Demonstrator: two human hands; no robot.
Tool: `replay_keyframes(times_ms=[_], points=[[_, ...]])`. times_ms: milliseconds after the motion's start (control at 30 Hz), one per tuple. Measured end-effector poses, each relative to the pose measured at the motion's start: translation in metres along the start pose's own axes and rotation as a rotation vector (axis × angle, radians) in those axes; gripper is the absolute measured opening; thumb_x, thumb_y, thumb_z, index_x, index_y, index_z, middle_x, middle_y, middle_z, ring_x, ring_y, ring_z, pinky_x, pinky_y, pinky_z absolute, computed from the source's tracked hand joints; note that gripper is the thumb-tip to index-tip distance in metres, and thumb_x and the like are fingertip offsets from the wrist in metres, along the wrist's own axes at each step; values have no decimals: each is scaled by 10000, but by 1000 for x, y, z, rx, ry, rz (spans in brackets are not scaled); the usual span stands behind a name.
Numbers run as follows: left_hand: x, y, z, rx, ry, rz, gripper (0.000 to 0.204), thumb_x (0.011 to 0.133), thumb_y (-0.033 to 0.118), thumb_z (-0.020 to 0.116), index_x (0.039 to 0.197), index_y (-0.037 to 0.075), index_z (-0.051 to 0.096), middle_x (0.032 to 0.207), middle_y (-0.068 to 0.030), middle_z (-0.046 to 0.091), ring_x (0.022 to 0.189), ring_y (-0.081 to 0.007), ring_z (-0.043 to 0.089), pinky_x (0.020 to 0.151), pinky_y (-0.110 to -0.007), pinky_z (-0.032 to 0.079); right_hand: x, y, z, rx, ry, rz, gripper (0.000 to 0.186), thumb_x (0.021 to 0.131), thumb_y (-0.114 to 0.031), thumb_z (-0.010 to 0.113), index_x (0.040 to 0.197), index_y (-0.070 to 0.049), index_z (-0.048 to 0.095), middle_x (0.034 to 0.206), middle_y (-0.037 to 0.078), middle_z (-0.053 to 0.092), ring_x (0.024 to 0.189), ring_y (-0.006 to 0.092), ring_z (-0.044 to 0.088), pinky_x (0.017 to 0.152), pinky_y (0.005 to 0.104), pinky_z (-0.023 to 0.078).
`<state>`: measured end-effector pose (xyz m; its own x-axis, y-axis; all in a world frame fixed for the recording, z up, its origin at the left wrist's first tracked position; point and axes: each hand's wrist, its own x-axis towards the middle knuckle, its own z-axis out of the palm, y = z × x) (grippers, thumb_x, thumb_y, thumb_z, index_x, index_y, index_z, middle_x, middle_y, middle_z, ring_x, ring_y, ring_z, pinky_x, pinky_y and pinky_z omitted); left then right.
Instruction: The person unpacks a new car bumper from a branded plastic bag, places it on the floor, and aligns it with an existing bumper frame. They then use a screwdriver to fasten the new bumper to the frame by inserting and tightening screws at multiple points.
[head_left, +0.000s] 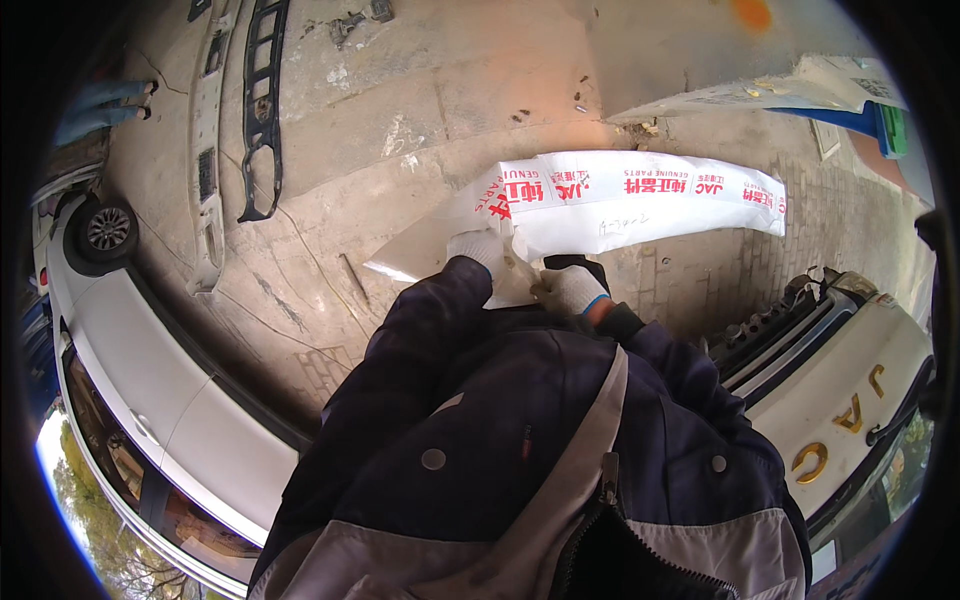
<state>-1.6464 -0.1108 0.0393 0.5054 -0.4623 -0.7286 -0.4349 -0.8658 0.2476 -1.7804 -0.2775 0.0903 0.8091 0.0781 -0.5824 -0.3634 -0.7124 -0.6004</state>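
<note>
1. Head view, workpiece: a long wrapped package (660, 195), white with red print, is lying crosswise ahead of the person's body, its near edge at the hands. What is supporting it is not showing.

2. Head view, left hand: the gloved left hand (475, 248) is resting against the package's near side, where the white cover is meeting a pale, glossy section (425, 235). Its fingers are bending away from the camera; whether they are closing on anything cannot be told.

3. Head view, right hand: the gloved right hand (572, 290) is curling its fingers inward and is apparently pinching a loose pale flap (522, 275) between the two hands.

4. Handling: as a judgement, the flap is looking thin, so a light pinch close to its edge is suiting it better than a hard pull. Steady pressure from the left hand is likely helping the package stay still.

5. Clearance: a white car (150, 370) is standing at the left and a black frame (262, 120) is lying on the floor (400, 60); keeping the package's ends apart from both is advisable.
</note>
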Motion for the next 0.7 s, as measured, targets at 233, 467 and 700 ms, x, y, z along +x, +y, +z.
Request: replay_keyframes(times_ms=[233,467,700], points=[[-4,-17,12,170,-100,145,368,981,416,617,1097,127,812,1066,-162,783,1020,-343,751,877,-474,578,-4,-4,-11,16,-130,124,370,938,-416,637,993,-71,760,941,240,747,918,422,720,845,523,560],[-25,2,-25,230,-85,179,354,961,391,624,1048,106,816,1025,-160,784,1000,-352,752,862,-479,575,35,-29,-41,-85,-143,82,803,952,-706,534,1058,58,758,1015,298,743,983,468,715,894,477,549],[-30,-16,-21,223,-64,173,404,975,417,599,1051,79,809,1038,-189,778,1013,-368,751,892,-497,573,37,-13,-33,214,-360,235,530,989,-448,613,1073,51,771,734,178,731,597,282,721,627,403,581]])
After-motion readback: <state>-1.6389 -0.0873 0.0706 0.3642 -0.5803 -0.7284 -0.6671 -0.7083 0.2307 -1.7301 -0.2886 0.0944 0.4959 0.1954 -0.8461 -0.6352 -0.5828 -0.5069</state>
